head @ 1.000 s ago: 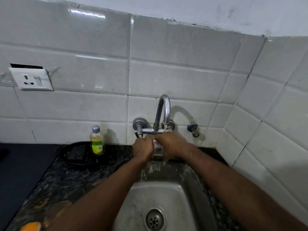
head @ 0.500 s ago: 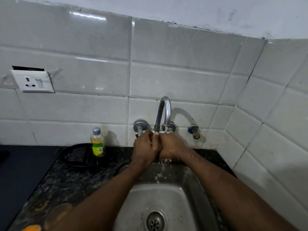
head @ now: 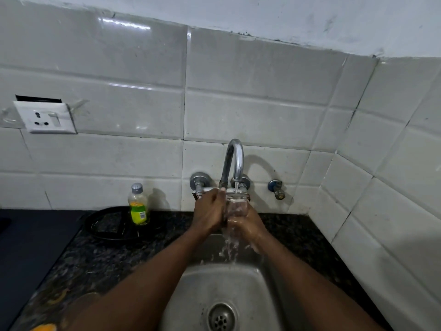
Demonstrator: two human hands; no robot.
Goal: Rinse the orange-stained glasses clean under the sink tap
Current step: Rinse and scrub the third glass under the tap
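Here left hand and right hand clasp the glass between them under the tap

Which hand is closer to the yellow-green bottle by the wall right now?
Left. The left hand is right of the bottle; the right hand is farther right, beyond the glass.

Left hand, right hand grip glass under running tap.

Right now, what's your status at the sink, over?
Clear glass held by left hand and right hand. Running tap fills it, water spills into sink. Nothing in the way.
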